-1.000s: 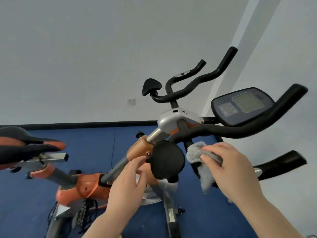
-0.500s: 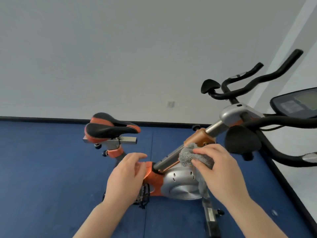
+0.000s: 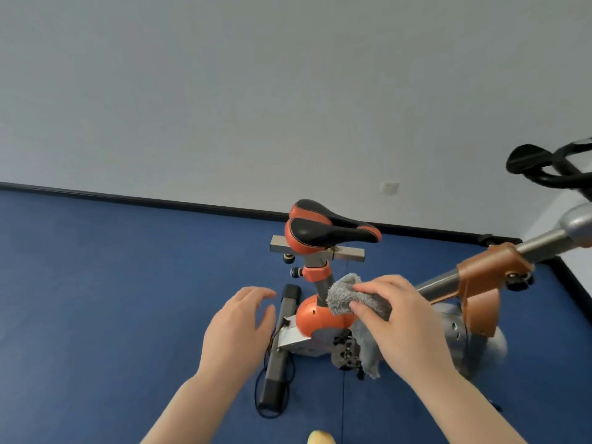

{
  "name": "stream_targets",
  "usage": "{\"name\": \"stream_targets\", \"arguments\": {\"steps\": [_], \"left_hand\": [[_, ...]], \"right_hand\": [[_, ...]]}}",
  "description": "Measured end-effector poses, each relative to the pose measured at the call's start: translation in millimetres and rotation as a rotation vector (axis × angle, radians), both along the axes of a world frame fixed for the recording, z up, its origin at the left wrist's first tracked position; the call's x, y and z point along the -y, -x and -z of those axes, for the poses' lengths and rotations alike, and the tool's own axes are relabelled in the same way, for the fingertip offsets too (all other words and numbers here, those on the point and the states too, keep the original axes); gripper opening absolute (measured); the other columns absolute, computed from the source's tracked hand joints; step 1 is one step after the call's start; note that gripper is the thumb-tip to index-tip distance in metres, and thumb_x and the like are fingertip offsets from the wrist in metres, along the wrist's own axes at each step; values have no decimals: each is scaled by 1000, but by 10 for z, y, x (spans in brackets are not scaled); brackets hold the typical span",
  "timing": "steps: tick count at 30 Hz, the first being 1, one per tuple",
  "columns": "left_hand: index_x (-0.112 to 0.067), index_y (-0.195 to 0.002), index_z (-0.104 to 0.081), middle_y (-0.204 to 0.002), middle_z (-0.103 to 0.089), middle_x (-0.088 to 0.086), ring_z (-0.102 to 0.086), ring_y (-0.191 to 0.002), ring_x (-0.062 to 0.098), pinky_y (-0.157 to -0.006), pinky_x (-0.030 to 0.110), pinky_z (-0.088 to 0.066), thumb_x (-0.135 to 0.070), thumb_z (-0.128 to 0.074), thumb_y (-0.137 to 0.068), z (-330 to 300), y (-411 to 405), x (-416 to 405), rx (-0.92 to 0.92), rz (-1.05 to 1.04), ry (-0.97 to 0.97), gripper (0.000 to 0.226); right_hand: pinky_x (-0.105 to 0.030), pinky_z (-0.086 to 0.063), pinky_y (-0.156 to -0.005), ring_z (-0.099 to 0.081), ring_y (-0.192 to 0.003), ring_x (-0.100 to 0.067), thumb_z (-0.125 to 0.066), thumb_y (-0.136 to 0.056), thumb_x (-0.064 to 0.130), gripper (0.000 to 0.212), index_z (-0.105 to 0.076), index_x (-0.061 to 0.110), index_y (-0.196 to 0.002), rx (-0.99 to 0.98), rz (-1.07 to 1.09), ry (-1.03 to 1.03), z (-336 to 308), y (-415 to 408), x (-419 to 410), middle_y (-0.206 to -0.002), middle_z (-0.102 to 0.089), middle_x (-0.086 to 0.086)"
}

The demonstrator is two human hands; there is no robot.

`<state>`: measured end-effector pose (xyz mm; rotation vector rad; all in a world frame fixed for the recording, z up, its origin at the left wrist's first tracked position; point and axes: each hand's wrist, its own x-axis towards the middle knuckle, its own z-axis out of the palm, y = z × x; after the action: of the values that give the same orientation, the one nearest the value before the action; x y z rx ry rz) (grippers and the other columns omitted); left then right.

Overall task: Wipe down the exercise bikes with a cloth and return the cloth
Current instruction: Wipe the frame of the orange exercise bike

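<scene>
An orange, black and silver exercise bike (image 3: 323,318) stands on the blue floor, its black-and-orange saddle (image 3: 326,230) at centre. My right hand (image 3: 403,318) is shut on a fluffy grey cloth (image 3: 347,299), held in front of the bike's orange frame below the seat post; a tail of cloth hangs down by the pedal. My left hand (image 3: 238,328) hovers open to the left of the frame, fingers apart, holding nothing. The handlebar stem (image 3: 490,270) runs off to the right, and black handlebars (image 3: 544,168) show at the right edge.
The bike's black rear stabiliser bar (image 3: 280,350) lies on the floor by my left hand, with a thin cable beside it. A white wall with a socket (image 3: 389,188) and black skirting stands behind. A small yellow object (image 3: 321,438) shows at the bottom edge.
My view has swung left from the handlebars and console to the saddle and lower frame. My right hand carried the cloth along from the handlebar area to the frame below the seat.
</scene>
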<state>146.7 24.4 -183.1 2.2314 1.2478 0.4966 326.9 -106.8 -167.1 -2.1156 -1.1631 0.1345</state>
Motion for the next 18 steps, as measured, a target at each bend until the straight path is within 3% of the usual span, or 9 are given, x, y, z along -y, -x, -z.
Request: {"name": "stream_targets", "arguments": {"steps": [3,7,12,18], "left_hand": [[-38,-109,-57,-107,-52,-27,-54,-91,5,-68,21,-40,-33,-46,-93,62,94,-338,-5,-39,8,21],[-39,-110,-57,-100,-49,-28,-50,-68,4,-60,17,-36,-34,-46,-93,76,180,-854,-22,-123,29,21],[-39,-109,-57,-106,-53,-27,-54,-82,2,-63,17,-37,-34,-47,-92,63,230,-1586,-18,-156,12,20],[-40,-107,-57,-105,-52,-28,-56,-86,-1,-63,19,-38,-34,-47,-92,262,363,-2410,-6,-174,91,19]], "right_hand": [[-8,-38,-71,-55,-90,-2,-70,-82,29,21,-69,28,-102,-32,-24,-10,51,29,-410,-100,-57,15],[-5,-35,-75,-55,-93,1,-71,-81,29,21,-70,28,-102,-88,-58,-3,197,43,-1002,-101,-57,19],[-12,-41,-72,-55,-92,1,-71,-81,30,19,-69,30,-100,-118,-124,52,299,77,-1720,-99,-56,20],[-6,-37,-73,-53,-95,3,-70,-82,30,20,-69,30,-102,-98,-148,105,335,218,-2689,-102,-56,18]]}}
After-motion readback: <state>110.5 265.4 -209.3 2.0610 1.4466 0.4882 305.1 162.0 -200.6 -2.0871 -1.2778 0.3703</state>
